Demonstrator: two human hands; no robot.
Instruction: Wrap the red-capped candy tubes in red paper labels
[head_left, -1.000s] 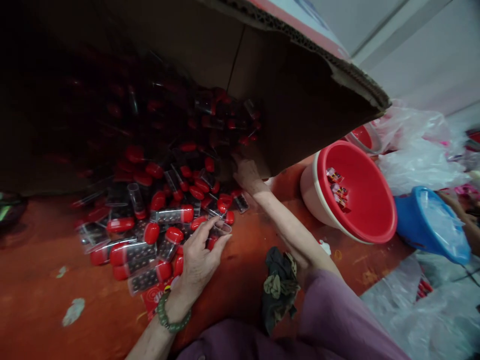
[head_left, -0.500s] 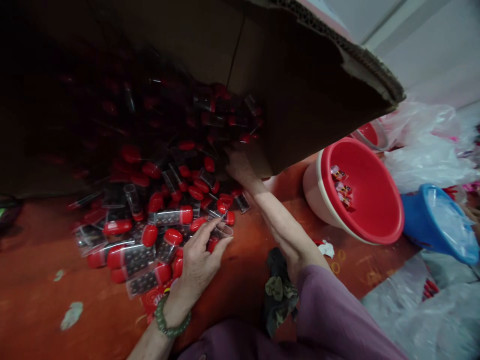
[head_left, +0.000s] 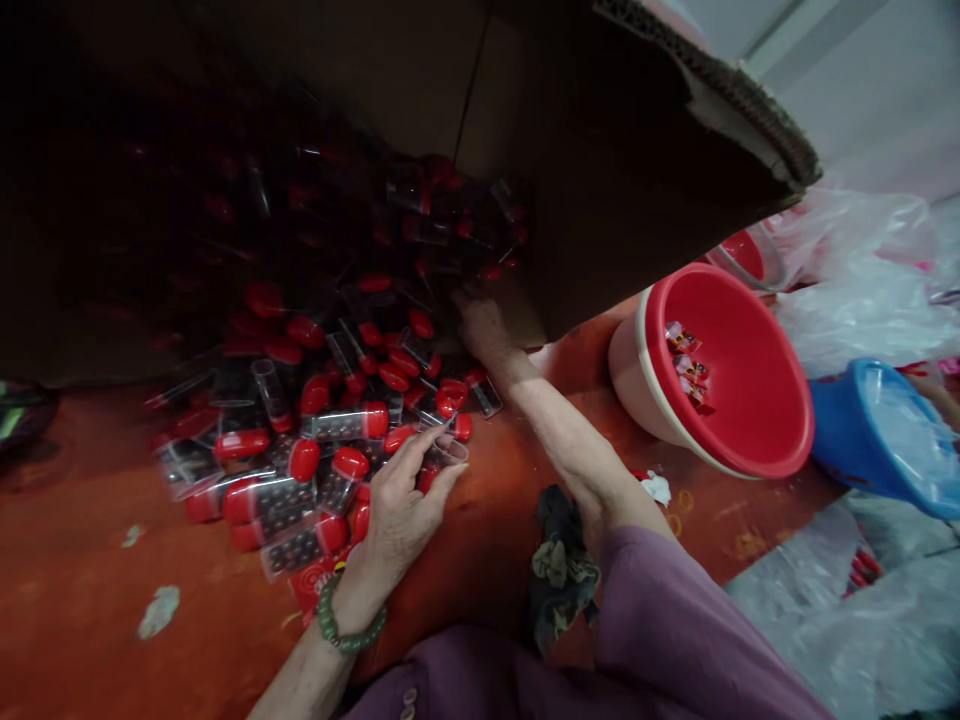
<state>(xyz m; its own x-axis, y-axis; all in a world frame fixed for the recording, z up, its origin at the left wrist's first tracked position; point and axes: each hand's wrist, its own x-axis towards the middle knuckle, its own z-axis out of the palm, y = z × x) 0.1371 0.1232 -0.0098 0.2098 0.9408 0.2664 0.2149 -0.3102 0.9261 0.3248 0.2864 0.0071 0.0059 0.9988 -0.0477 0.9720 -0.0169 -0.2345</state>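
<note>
My left hand [head_left: 405, 500], with a green bead bracelet [head_left: 349, 622] at its wrist, holds a clear plastic tube [head_left: 450, 450] between thumb and fingers. The tube's round open end faces me. Beside it lies a heap of clear tubes with red caps [head_left: 345, 425], several with small dark balls inside. My right hand [head_left: 484, 325] reaches into the shadowed mouth of a large cardboard box [head_left: 585, 180], close to more red-capped tubes. Its fingers are lost in the dark, and I cannot see whether they grip anything.
On the right, a red basin [head_left: 739, 380] nested in a pale one holds several small printed packets [head_left: 686, 370]. A blue tub [head_left: 877, 435] and clear plastic bags [head_left: 877, 310] lie beyond it. A dark patterned cloth [head_left: 559, 575] sits near me on the red-brown surface [head_left: 90, 560].
The view has shifted slightly. My left hand keeps the clear tube in much the same place, and my right hand stays inside the box mouth.
</note>
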